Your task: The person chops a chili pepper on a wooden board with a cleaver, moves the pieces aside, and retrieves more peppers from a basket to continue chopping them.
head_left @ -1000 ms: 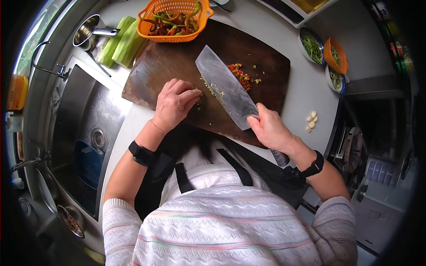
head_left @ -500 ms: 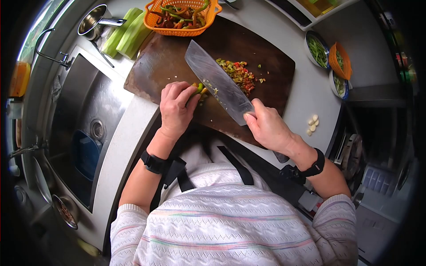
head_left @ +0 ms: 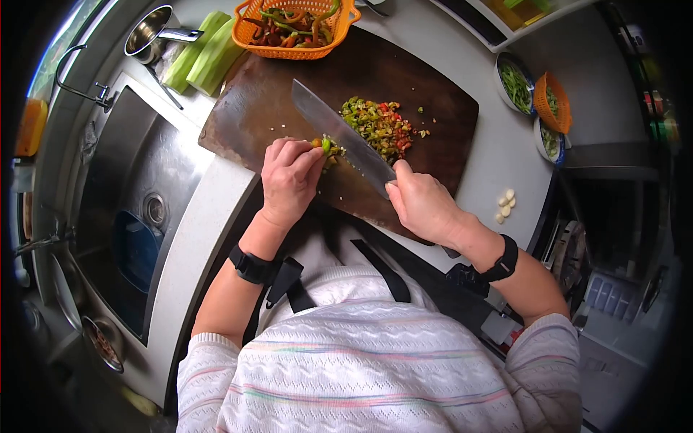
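Note:
My right hand (head_left: pixel 422 203) is wrapped round the handle of a broad cleaver (head_left: pixel 339 133), whose blade slants up and left over the board. Closed fingertips of my left hand (head_left: pixel 291 177) press on pieces of green and yellowish pepper (head_left: pixel 326 146), just left of the blade. Small cut bits lie against the blade's edge. Beyond the blade, a heap of chopped red and green peppers (head_left: pixel 386 128) sits on the dark wooden cutting board (head_left: pixel 426 79). At the far edge stands an orange basket (head_left: pixel 296 53) with softened whole peppers in it.
Peeled green gourds (head_left: pixel 216 61) and a steel saucepan (head_left: pixel 148 40) are at the upper left, above the steel sink (head_left: pixel 180 155). Garlic cloves (head_left: pixel 505 206) lie on the right counter. Behind them are a bowl of cut greens (head_left: pixel 514 83) and a small orange basket (head_left: pixel 554 105).
The cleaver has shifted slightly left and its blade has turned more upright, showing more of the chopped heap. My left hand stays on the pepper pieces.

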`<act>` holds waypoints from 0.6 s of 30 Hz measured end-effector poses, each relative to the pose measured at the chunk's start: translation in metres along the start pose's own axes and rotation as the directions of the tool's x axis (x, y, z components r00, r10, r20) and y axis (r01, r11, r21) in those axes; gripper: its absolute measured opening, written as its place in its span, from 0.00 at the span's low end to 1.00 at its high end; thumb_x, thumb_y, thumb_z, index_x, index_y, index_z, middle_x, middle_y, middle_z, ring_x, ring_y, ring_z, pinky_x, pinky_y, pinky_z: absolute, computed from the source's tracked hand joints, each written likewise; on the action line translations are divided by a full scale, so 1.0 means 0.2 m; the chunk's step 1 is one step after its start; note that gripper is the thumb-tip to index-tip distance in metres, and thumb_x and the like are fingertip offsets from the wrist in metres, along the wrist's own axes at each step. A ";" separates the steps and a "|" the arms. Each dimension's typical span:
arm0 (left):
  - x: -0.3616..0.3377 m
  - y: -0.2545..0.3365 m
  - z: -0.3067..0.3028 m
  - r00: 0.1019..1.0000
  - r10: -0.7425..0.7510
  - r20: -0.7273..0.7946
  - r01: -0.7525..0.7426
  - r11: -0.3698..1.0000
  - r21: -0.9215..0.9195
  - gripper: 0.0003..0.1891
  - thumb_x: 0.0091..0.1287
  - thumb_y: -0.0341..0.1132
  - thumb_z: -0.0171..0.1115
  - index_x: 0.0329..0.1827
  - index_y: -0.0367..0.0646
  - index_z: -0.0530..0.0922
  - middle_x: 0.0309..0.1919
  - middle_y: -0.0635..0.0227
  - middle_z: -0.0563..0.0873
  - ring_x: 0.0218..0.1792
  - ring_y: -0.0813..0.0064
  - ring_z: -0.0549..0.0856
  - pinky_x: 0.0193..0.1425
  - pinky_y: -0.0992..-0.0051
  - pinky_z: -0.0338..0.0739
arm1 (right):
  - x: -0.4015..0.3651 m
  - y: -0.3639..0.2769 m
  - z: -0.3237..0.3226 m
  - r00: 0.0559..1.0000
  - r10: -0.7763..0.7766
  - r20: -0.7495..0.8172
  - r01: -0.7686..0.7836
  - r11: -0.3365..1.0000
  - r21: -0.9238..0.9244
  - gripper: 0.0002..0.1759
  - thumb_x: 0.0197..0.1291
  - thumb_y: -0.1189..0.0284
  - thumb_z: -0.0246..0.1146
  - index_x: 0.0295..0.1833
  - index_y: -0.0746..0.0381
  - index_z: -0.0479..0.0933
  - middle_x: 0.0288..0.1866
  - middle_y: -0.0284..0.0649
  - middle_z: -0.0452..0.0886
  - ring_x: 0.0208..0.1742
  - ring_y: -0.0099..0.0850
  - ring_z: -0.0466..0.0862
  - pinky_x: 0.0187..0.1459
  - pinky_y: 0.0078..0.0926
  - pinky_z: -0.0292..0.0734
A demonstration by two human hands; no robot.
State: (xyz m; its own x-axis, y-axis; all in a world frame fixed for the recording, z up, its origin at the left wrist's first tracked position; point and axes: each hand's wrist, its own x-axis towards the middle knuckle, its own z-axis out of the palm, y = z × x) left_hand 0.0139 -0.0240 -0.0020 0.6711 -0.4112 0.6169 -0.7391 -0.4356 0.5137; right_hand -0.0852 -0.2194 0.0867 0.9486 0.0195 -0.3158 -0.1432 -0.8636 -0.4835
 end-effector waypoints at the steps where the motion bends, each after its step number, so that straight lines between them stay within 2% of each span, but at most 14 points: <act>1: 0.00 0.00 0.00 1.000 0.004 0.004 -0.004 1.000 0.010 0.10 0.51 0.24 0.71 0.36 0.43 0.83 0.35 0.66 0.83 0.41 0.62 0.81 0.46 0.67 0.77 | 0.00 0.00 -0.02 1.000 -0.004 -0.006 0.004 1.000 0.000 0.10 0.67 0.71 0.53 0.39 0.68 0.64 0.25 0.57 0.79 0.30 0.58 0.81 0.36 0.53 0.76; 4: 0.00 0.00 -0.01 1.000 0.005 0.004 -0.005 1.000 -0.004 0.10 0.51 0.24 0.71 0.36 0.43 0.83 0.35 0.66 0.83 0.40 0.62 0.81 0.45 0.68 0.77 | -0.01 -0.02 -0.08 0.999 -0.027 -0.021 0.027 1.000 0.006 0.10 0.67 0.71 0.53 0.39 0.68 0.64 0.25 0.57 0.79 0.31 0.57 0.81 0.36 0.53 0.75; 6: 0.00 0.00 -0.01 1.000 0.000 -0.001 0.000 1.000 -0.006 0.10 0.51 0.24 0.71 0.36 0.43 0.83 0.35 0.66 0.83 0.40 0.62 0.81 0.45 0.68 0.77 | -0.02 -0.04 -0.13 0.999 -0.003 0.043 0.003 1.000 0.003 0.10 0.67 0.71 0.53 0.40 0.69 0.64 0.26 0.57 0.79 0.32 0.57 0.81 0.36 0.53 0.75; 10: 0.00 0.00 -0.01 1.000 0.001 -0.009 -0.001 1.000 -0.014 0.11 0.50 0.24 0.71 0.36 0.43 0.84 0.35 0.66 0.83 0.40 0.62 0.81 0.45 0.68 0.77 | 0.03 -0.01 -0.03 0.997 -0.012 0.072 0.012 1.000 -0.005 0.10 0.67 0.71 0.53 0.40 0.68 0.64 0.26 0.57 0.80 0.32 0.57 0.81 0.36 0.53 0.75; 14: 0.01 0.00 -0.01 1.000 -0.002 0.013 0.002 1.000 0.004 0.10 0.50 0.24 0.71 0.36 0.43 0.84 0.35 0.66 0.83 0.40 0.62 0.81 0.45 0.68 0.77 | 0.03 0.00 -0.05 0.999 -0.021 0.037 0.021 1.000 0.011 0.10 0.67 0.71 0.53 0.39 0.68 0.64 0.26 0.57 0.79 0.32 0.57 0.81 0.36 0.53 0.75; 18: 0.00 0.00 -0.01 1.000 -0.005 0.010 0.005 1.000 -0.006 0.10 0.51 0.24 0.71 0.36 0.43 0.83 0.35 0.66 0.83 0.40 0.62 0.81 0.45 0.68 0.77 | 0.00 -0.03 -0.13 0.998 0.003 0.065 -0.005 0.999 0.036 0.11 0.67 0.70 0.53 0.39 0.68 0.64 0.25 0.57 0.79 0.32 0.57 0.81 0.36 0.53 0.75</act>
State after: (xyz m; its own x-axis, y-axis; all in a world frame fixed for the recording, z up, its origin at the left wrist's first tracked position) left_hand 0.0140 -0.0217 -0.0008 0.6751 -0.4175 0.6082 -0.7363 -0.4330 0.5200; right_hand -0.0769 -0.2273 0.1100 0.9277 0.0503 -0.3698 -0.1581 -0.8447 -0.5114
